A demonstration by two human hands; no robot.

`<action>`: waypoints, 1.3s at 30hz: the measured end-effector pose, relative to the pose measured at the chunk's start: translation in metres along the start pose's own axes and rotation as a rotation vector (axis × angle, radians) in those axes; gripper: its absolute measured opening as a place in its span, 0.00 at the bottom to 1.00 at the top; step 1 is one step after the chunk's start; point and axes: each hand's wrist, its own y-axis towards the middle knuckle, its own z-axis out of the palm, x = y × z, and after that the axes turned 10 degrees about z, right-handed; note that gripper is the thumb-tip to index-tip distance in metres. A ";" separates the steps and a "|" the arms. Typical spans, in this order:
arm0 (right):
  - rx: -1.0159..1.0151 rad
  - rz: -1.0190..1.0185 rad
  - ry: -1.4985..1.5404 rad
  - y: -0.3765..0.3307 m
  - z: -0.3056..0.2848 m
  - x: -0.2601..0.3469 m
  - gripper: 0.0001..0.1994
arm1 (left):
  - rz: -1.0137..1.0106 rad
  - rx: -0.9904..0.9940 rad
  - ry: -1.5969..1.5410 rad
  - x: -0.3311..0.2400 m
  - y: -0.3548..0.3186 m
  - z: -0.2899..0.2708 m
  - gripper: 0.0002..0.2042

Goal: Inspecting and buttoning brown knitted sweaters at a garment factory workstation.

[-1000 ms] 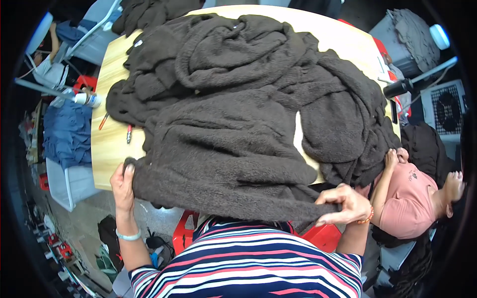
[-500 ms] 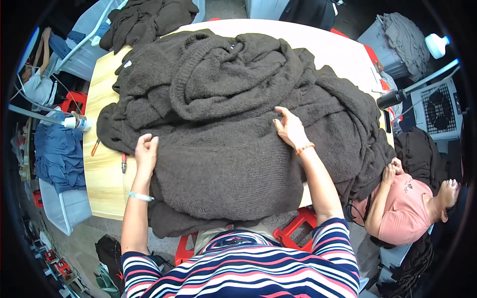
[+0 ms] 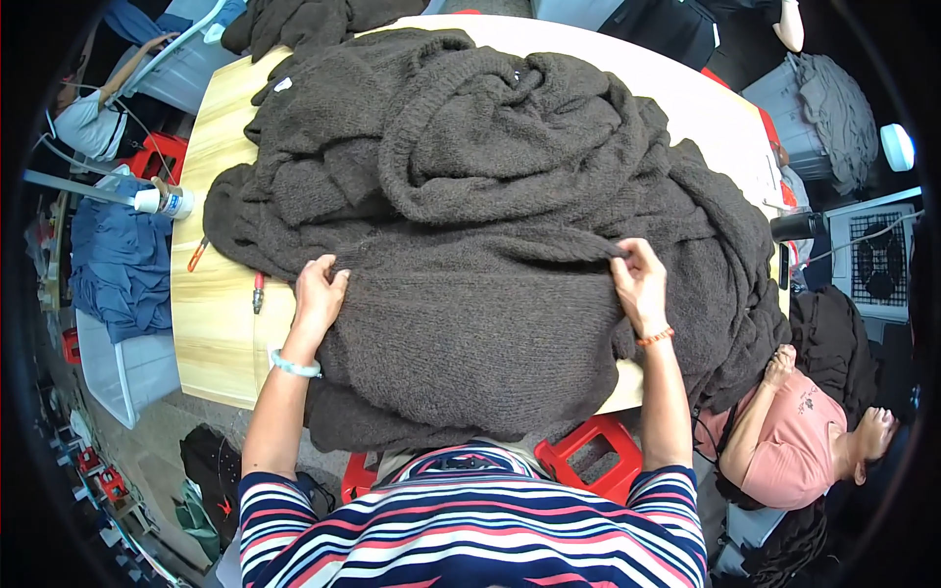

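A dark brown knitted garment [image 3: 470, 343] lies spread along the table's near side, its lower part hanging over the edge towards me. At its upper right corner my right hand [image 3: 641, 286] pinches a lifted fold of the knit between thumb and fingers. My left hand [image 3: 320, 294] is closed at the garment's left edge, thumb and forefinger on the cloth. Between the two hands the fabric is drawn fairly flat. Beyond it rises a heap of the same dark knitwear [image 3: 510, 137], with a thick rolled loop in its middle.
Pale wooden table [image 3: 221, 343] holds red-handled snips [image 3: 258, 294] and an orange cutter [image 3: 198, 255] left of the heap. A co-worker in pink [image 3: 794, 441] sits at the right. Red stools [image 3: 593, 456] stand under the near edge; a bin of blue cloth [image 3: 123, 265] is at left.
Both hands have closed on the garment. My right hand moved right and raised a fold at the corner. The whole view has shifted slightly.
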 end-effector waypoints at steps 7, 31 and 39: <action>0.083 0.143 0.077 -0.089 -0.096 0.025 0.09 | 0.224 -0.090 -0.321 -0.045 -0.129 -0.062 0.11; -0.065 -0.306 -0.532 -0.170 -0.071 0.008 0.06 | 0.080 0.081 -0.561 -0.019 -0.267 0.001 0.14; 0.689 -0.260 0.196 -0.266 0.071 0.120 0.14 | 0.017 0.274 -0.720 -0.018 -0.263 -0.005 0.09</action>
